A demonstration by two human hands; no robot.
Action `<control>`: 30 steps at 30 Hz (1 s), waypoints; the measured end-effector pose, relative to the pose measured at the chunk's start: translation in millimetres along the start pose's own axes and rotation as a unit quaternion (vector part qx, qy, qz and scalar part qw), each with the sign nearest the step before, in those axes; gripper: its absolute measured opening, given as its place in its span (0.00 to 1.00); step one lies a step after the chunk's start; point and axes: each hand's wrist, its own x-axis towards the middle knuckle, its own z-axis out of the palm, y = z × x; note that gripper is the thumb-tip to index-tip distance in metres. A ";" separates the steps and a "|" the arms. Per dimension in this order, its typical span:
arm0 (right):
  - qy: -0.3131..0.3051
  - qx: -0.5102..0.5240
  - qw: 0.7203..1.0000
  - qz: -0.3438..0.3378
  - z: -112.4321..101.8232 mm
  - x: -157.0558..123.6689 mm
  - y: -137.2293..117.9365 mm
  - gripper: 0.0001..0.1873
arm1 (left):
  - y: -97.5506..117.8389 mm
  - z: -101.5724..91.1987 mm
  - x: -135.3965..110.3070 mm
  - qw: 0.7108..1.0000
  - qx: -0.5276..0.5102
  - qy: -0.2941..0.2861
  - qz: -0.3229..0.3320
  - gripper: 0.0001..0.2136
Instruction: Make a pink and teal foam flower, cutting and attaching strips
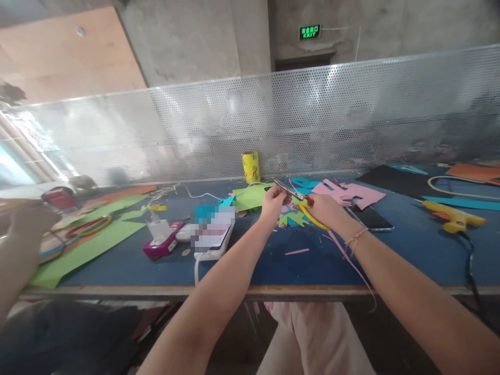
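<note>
My right hand [327,209] is closed around the handles of a pair of scissors [311,213] with yellow on the grips. Its metal blades point to the upper left, over the fingers of my left hand [275,201]. That left hand is pinched close to the blades; what it holds is too small to make out. A long thin pink paper strip [353,260] trails from beside my right wrist over the table edge. Beneath the hands lie green, blue and pink paper scraps [295,219]. Pink cut paper [365,194] rests just beyond my right hand.
A yellow roll [251,167] stands by the perforated metal screen [312,114]. To the left are a purple power socket [162,245] and a phone [214,232]. On the right lie a dark tablet-like device [373,219] and a yellow glue gun [455,216]. Another person's arm [19,250] is far left.
</note>
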 end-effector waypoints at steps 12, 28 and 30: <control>-0.001 0.007 1.000 0.003 1.6 1.7 2.0 0.20 | 1.5 -0.4 1.2 1.000 0.013 0.008 -0.007 0.03; -0.004 0.073 0.997 -0.002 6.3 6.8 6.2 0.23 | 2.4 -10.2 11.5 0.994 0.041 0.091 0.033 0.04; -0.007 0.075 0.997 0.007 7.2 7.1 5.8 0.24 | 2.1 -12.5 13.4 0.993 0.057 0.101 0.035 0.05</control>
